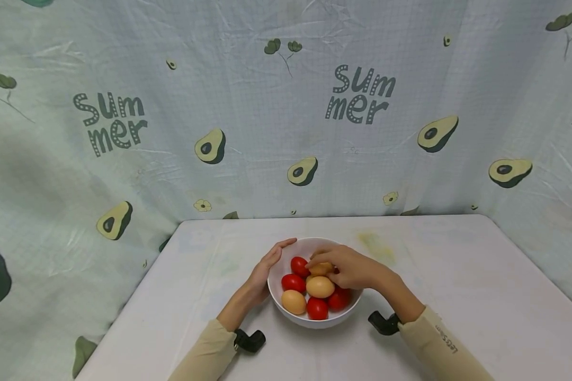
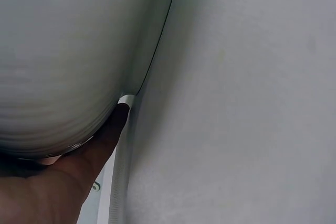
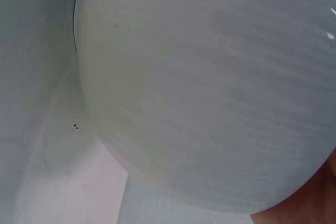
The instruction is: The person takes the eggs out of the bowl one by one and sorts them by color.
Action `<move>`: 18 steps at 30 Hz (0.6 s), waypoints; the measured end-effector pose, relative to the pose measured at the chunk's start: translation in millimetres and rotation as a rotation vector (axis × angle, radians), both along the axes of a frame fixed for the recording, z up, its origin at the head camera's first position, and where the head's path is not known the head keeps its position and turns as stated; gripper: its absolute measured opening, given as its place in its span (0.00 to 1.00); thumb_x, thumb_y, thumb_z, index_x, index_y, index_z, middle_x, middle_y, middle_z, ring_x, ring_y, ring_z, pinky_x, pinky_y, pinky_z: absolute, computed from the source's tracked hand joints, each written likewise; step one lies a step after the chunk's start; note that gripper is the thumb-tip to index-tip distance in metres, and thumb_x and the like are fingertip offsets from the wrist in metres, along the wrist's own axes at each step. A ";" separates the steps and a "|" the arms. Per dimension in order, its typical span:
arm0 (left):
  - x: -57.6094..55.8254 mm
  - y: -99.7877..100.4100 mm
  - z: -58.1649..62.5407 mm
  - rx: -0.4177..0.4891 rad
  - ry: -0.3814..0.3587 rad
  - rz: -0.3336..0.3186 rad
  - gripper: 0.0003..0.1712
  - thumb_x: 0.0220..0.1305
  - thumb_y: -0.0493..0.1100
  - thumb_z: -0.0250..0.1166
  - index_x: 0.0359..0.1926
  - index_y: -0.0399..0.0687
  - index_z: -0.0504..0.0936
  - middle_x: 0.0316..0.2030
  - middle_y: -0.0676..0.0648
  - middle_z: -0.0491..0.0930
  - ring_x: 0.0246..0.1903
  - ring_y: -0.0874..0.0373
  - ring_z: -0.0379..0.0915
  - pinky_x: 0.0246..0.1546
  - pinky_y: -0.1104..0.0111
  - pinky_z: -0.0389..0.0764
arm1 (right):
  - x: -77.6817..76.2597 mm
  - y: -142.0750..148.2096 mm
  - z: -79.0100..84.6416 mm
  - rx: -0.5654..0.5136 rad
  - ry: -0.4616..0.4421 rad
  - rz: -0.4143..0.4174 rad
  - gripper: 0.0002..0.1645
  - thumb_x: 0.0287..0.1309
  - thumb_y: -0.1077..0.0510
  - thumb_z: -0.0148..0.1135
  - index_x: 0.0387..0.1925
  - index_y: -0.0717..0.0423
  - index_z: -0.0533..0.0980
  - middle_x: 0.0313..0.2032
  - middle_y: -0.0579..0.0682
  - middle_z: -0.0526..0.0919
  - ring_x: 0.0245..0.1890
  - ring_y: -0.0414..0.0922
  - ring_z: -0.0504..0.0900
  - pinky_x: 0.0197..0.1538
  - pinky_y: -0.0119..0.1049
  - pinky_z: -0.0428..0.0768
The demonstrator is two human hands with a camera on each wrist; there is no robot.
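A white bowl (image 1: pixel 312 321) stands on the table, holding several smooth egg-shaped pieces, some red and some tan. My left hand (image 1: pixel 263 272) lies along the bowl's left side with its fingers stretched out, the tips reaching its far rim. In the left wrist view, a straight digit of the left hand (image 2: pixel 86 166) presses against the bowl's outer wall (image 2: pixel 58 66). My right hand (image 1: pixel 350 264) reaches in over the right rim and pinches a tan egg (image 1: pixel 321 269) near the back of the pile. Beneath it are another tan egg (image 1: pixel 320 287) and a red egg (image 1: pixel 339 299), partly covered by the hand.
The white table (image 1: pixel 209 275) extends to both sides of the bowl. Behind it hangs a pale cloth (image 1: pixel 252 121) printed with avocados and lettering. Black wrist cameras are strapped to the left wrist (image 1: pixel 238 338) and the right wrist (image 1: pixel 394 320).
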State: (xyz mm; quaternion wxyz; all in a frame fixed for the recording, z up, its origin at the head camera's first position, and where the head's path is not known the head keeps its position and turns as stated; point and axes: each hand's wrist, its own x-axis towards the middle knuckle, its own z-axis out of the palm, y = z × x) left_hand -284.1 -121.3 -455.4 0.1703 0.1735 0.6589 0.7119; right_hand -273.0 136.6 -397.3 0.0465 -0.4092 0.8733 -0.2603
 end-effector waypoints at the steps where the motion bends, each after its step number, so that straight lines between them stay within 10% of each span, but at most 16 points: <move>1: 0.0 0.0 0.1 0.000 0.000 0.000 0.31 0.83 0.56 0.34 0.80 0.54 0.58 0.81 0.47 0.55 0.79 0.46 0.52 0.79 0.55 0.60 | -0.4 0.3 0.1 -0.004 -0.003 -0.005 0.28 0.57 0.73 0.59 0.56 0.51 0.84 0.59 0.49 0.80 0.58 0.50 0.79 0.60 0.50 0.84; 18: -1.1 0.2 2.7 -0.044 0.015 0.024 0.32 0.83 0.54 0.34 0.80 0.52 0.58 0.80 0.46 0.57 0.78 0.45 0.55 0.76 0.55 0.64 | 1.2 8.7 11.6 -0.067 0.012 -0.050 0.22 0.58 0.68 0.66 0.54 0.52 0.83 0.55 0.53 0.80 0.52 0.49 0.80 0.50 0.40 0.88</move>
